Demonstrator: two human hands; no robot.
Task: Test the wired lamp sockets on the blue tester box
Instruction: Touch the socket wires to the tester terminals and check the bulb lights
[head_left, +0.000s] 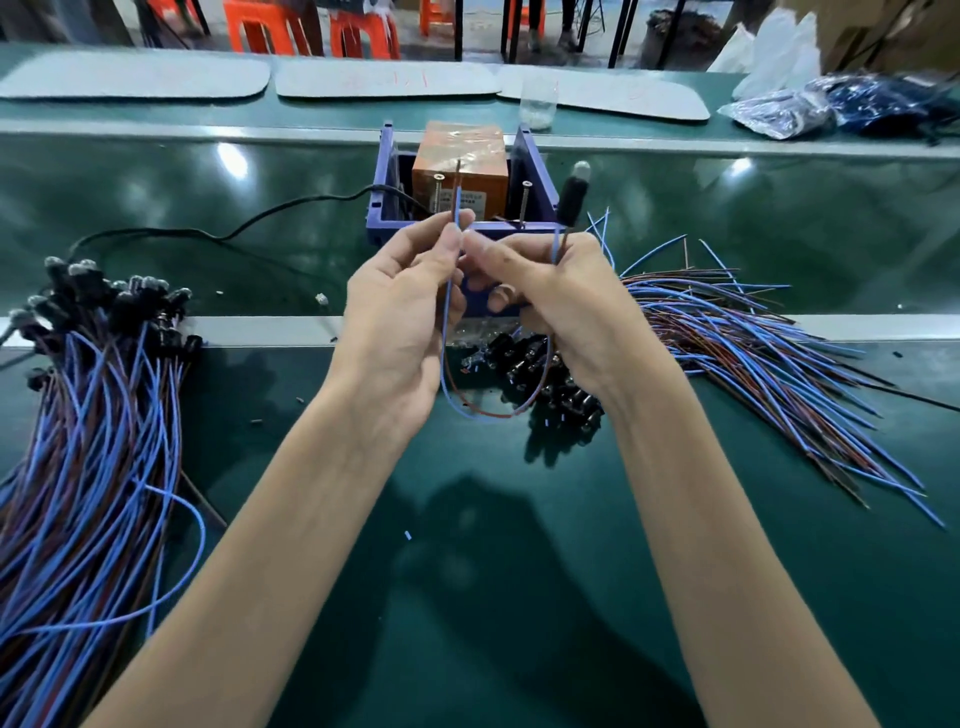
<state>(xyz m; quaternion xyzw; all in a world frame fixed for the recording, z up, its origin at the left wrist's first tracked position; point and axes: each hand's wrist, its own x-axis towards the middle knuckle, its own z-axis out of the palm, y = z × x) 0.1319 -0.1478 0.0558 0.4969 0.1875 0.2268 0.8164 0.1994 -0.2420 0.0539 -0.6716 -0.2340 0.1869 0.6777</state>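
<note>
The blue tester box (531, 171) stands on the green belt at centre, with an orange block (460, 161) inside and two upright screws (439, 193) at its front. My left hand (402, 322) pinches the free ends of a blue and a brown wire (456, 208), pointing up just in front of the box. My right hand (558, 306) holds the same wire pair below a black lamp socket (569, 200) with a small clear bulb, which stands up beside the box's right wall. The wires hang in a loop (483, 413) between my hands.
A bundle of wired sockets (98, 395) lies at the left. Loose blue and brown wires (769, 358) fan out at the right. A pile of black sockets (550, 379) sits under my right hand. A black cable (249, 223) runs left from the box. Plastic bags (810, 109) lie far right.
</note>
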